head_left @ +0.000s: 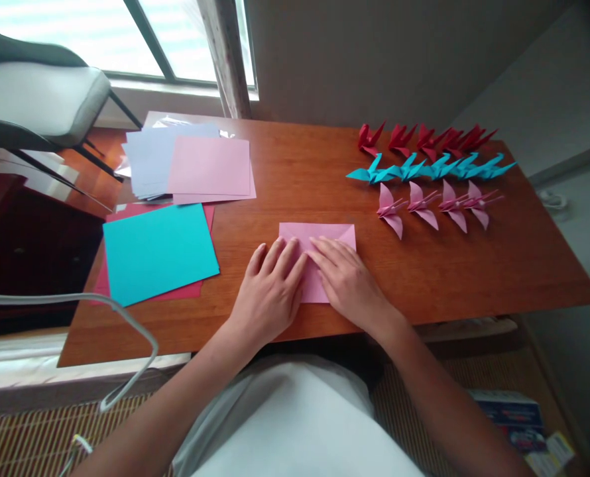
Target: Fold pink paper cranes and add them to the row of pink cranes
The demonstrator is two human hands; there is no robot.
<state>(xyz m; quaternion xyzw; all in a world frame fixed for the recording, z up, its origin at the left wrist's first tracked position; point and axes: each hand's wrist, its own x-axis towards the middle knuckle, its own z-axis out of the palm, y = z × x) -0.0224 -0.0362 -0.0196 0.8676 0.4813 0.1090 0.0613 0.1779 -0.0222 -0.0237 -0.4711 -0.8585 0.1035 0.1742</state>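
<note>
1. Lying on the wooden table (295, 172), a pink sheet (315, 288) is placed close to the front edge, at about the middle of that side; its own near edge is left uncovered between the hands, and a diagonal crease can be seen at its far right corner
2. The left part of the sheet is covered by the left hand (268, 291), laid palm down with fingers slightly spread; the right part is covered by the right hand (347, 285), fingers flat and close together; the fingertips are brought nearly together, and it cannot be told whether anything is pinched by the thumbs
3. Beyond the sheet, a broad stretch of wood is offered as room, bounded by paper at left and cranes at right
4. Five red cranes (428, 140), five blue cranes (441, 167) and four pink cranes (455, 215) are counted, lined up in three rows
5. At least two pink spare sheets (210, 165) are stacked on pale sheets (148, 159), whose number cannot be told; red paper (101, 285) is overlapped by turquoise paper (160, 252)
6. The near left corner region is crossed in view by a white cable (51, 299); a chair (36, 99) is set beyond the left end, by the window (126, 40)
</note>
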